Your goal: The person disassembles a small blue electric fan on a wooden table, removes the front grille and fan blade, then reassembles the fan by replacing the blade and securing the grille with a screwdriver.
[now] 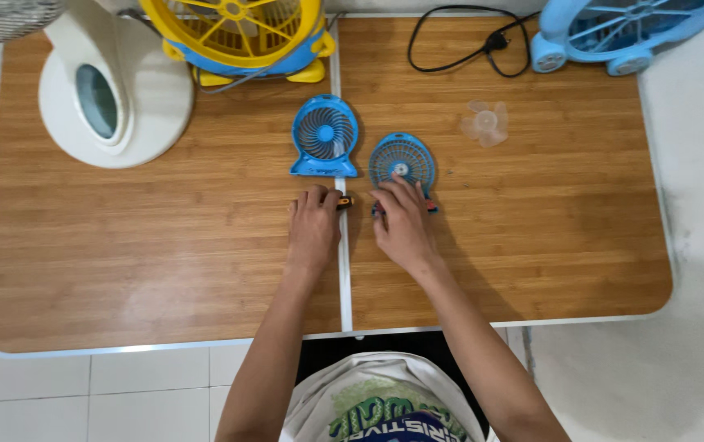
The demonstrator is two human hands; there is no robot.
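My left hand rests palm down on the wooden folding table, fingers curled over a small tool with an orange and black tip. My right hand lies beside it, fingertips on the lower edge of a round blue fan grille that lies flat. Just behind my left hand lies a small blue handheld fan body with its blades showing. A clear plastic fan blade lies to the right, apart from both hands.
A white fan base stands at the back left. A yellow and blue fan is at the back middle, a light blue fan at the back right. A black power cord with plug lies between them. White tiles surround the table.
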